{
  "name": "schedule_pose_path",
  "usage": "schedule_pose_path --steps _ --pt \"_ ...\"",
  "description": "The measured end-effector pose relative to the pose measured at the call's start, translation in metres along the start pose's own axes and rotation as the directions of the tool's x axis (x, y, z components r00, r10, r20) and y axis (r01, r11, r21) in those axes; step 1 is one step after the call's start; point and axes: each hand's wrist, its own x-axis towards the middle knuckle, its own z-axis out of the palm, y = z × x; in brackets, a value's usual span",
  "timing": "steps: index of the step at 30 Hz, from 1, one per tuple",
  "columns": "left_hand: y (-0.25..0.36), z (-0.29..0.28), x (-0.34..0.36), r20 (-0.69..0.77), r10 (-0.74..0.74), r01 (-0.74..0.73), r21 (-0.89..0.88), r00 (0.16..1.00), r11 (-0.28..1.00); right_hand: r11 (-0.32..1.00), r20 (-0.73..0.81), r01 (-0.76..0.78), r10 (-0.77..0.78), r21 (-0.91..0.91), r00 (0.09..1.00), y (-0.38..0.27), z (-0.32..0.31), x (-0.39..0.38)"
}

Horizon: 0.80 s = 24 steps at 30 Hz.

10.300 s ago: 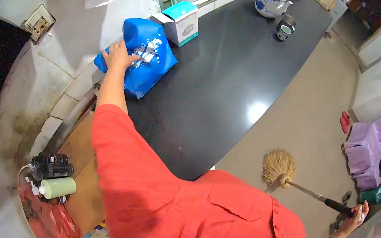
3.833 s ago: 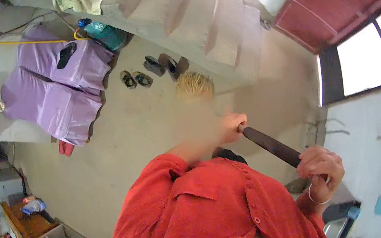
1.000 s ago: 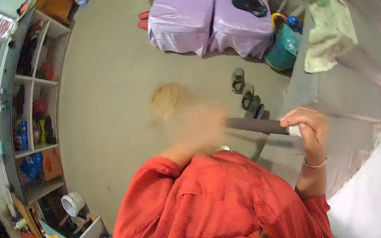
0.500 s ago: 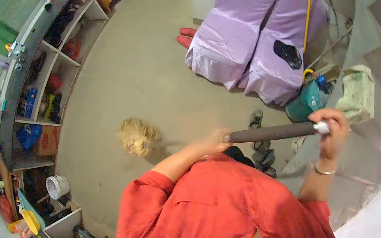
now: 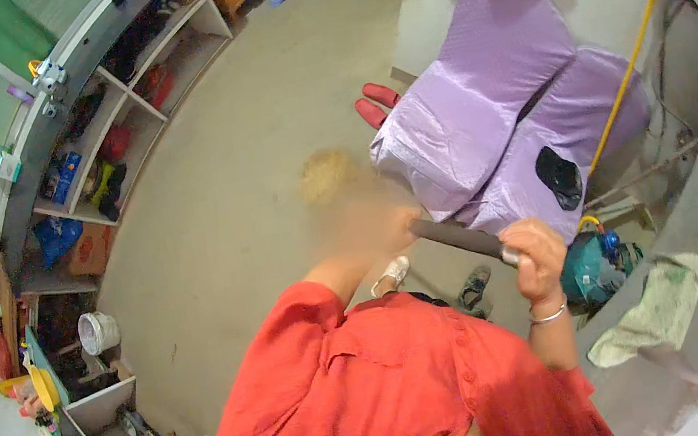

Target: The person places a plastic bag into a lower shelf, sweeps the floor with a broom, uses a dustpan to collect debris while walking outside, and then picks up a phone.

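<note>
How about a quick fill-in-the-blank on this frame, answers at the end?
1. Of the right hand and left hand on the broom handle, the ____ is nearer the bristles.
2. The bangle is on the ____ wrist.
3. The slippers beside the purple seat cover are ____.
4. The bucket is ____.

Missing words: left; right; red; white.

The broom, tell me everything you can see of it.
The broom has a rounded, straw-coloured head, blurred, apparently plant fibre, and a thick dark grip with a pale end. It slants across the picture, head at upper left, grip at lower right. The right hand holds the pale end; the left hand, blurred, holds near the grip's other end. Whether the head touches the floor is unclear.
</note>
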Motion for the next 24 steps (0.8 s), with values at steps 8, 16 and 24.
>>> schedule_pose_path --steps 8,16,24 --pt "-0.179 -0.024 -0.081 0.086 -0.477 0.429 0.32 0.875 0.844 0.897 0.291 -0.272 0.173 0.348 0.941 0.097 0.108 0.049" --pt "-0.038 -0.181 0.046 -0.013 -0.23 0.223 0.309 0.973 0.925 0.75 0.071 -0.54 0.559 0.383 0.826 0.159 0.07 0.158" --pt "-0.029 -0.238 0.19 -0.029 0.21 -0.207 0.073 0.977 0.976 0.972 -0.414 0.01 0.091 0.233 0.906 0.114 0.021 0.268"
